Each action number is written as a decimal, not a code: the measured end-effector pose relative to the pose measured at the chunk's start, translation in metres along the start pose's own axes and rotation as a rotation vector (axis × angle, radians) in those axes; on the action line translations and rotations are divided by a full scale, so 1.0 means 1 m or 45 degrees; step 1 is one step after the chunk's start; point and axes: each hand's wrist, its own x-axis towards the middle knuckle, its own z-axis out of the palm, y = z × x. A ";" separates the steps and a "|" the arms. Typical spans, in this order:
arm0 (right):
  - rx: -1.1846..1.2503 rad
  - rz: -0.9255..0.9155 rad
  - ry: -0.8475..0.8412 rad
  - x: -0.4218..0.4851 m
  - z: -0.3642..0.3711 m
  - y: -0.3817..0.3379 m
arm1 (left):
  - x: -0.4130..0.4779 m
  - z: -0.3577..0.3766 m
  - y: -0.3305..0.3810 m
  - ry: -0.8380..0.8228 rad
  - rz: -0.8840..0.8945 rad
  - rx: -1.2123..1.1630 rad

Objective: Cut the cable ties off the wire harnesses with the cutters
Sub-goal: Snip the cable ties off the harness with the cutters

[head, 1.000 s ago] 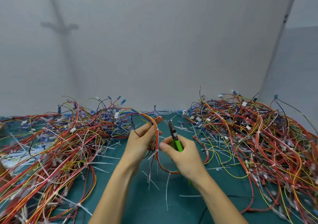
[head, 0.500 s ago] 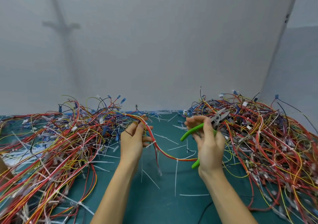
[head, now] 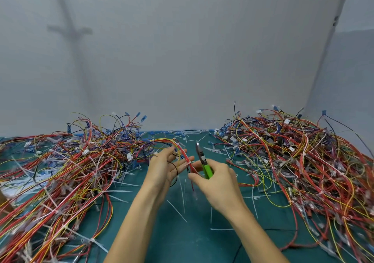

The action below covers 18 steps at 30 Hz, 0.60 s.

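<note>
My left hand is held palm-right over the green mat, fingers straight. A red and yellow wire harness lies across its fingertips, and a thin black wire loops over the palm. A small white cable tie sits on the harness by my fingertips. My right hand grips the green-handled cutters, whose metal jaws point up just right of the harness. Its thumb and forefinger lie close to the harness's lower end; I cannot tell whether they pinch it.
A large tangle of harnesses covers the left of the green mat, and another pile covers the right. Cut white tie pieces lie scattered between them. A grey wall stands close behind.
My right hand came back from the right pile to the centre, turning the cutters' jaws upward. My left hand's fingers straightened, and the harness now rests on them.
</note>
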 end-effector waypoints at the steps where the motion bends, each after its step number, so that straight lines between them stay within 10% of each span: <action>1: -0.006 0.005 0.034 0.000 0.001 0.001 | -0.001 0.000 0.000 -0.049 -0.037 -0.035; 18: 1.024 0.424 0.147 0.012 -0.006 0.011 | -0.004 -0.009 -0.006 -0.209 0.079 0.906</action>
